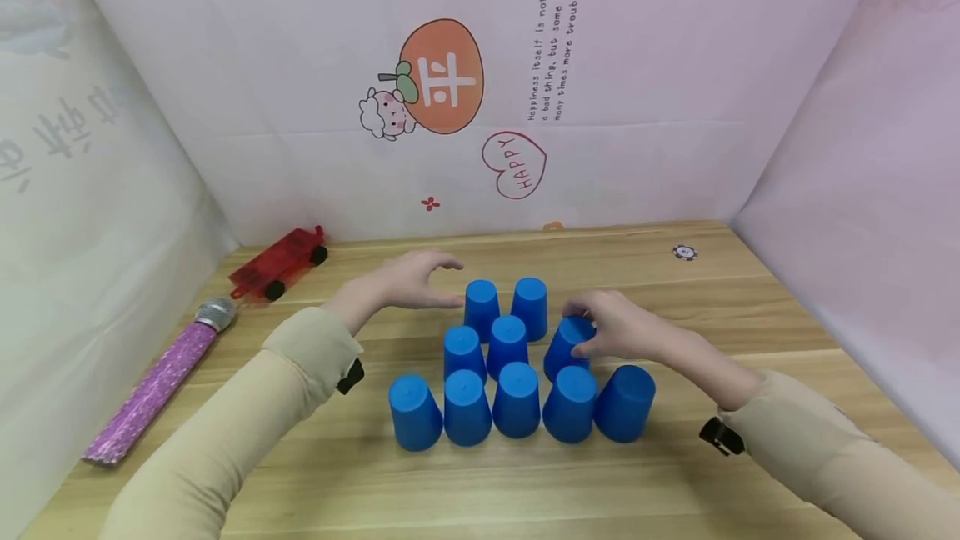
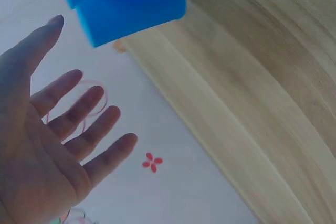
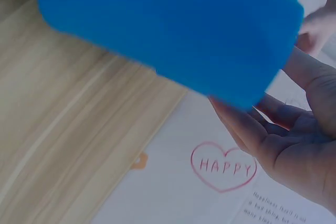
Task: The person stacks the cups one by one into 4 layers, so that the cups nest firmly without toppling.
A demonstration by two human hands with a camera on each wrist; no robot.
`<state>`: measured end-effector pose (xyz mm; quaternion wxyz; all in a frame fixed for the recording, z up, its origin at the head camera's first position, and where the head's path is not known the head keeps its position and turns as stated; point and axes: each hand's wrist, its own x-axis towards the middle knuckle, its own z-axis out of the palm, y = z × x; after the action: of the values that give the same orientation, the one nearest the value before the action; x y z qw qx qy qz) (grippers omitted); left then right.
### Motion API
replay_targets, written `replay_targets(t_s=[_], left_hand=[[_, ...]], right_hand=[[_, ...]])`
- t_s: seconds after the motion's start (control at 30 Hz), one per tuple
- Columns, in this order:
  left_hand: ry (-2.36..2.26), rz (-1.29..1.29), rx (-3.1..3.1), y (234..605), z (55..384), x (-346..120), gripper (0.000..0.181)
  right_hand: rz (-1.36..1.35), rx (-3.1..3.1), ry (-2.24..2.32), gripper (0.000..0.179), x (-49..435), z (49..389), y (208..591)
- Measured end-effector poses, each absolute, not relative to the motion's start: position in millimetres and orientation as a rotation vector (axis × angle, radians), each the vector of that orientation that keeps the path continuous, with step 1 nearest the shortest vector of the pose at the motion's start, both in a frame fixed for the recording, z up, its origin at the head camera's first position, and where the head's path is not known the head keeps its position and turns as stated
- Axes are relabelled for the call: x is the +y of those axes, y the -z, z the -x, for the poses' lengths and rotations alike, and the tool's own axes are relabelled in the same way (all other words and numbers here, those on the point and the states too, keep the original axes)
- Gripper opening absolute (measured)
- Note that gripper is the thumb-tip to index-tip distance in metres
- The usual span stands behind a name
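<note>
Blue plastic cups stand upside down on the wooden table in three rows. Several form the front row, among them a front-middle cup (image 1: 517,402). My right hand (image 1: 617,325) grips the right cup of the middle row (image 1: 564,352), thumb in front and fingers behind; this cup leans slightly. The right wrist view shows a cup (image 3: 173,30) large, against the fingers of that hand (image 3: 299,140). My left hand (image 1: 411,280) holds nothing, its fingers spread beside the left cup of the back row (image 1: 482,311). In the left wrist view its palm (image 2: 58,156) shows, apart from the cups.
At the left lies a microphone (image 1: 161,386) with a glittery purple handle. Behind it is a red toy wagon (image 1: 277,263) with black wheels. A small round chip (image 1: 685,252) lies at the back right. White printed sheets (image 1: 637,107) wall the table's back and sides.
</note>
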<state>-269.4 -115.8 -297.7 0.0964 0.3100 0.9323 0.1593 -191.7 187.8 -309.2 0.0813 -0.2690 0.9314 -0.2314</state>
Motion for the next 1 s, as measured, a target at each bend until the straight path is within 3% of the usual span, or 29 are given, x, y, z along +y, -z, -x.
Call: replay_targets(t_s=[0.47,1.0], left_hand=[[-0.697,-0.885,2.829,300.6,223.6,-149.4,0.049],[-0.92,-0.896,2.703,323.3,202.3,-148.6,0.051]], right_hand=[[0.755,2.818,0.589,0.036,228.7,230.2,291.0],[0.801,2.721,0.539,0.037,209.4,262.8,300.3]])
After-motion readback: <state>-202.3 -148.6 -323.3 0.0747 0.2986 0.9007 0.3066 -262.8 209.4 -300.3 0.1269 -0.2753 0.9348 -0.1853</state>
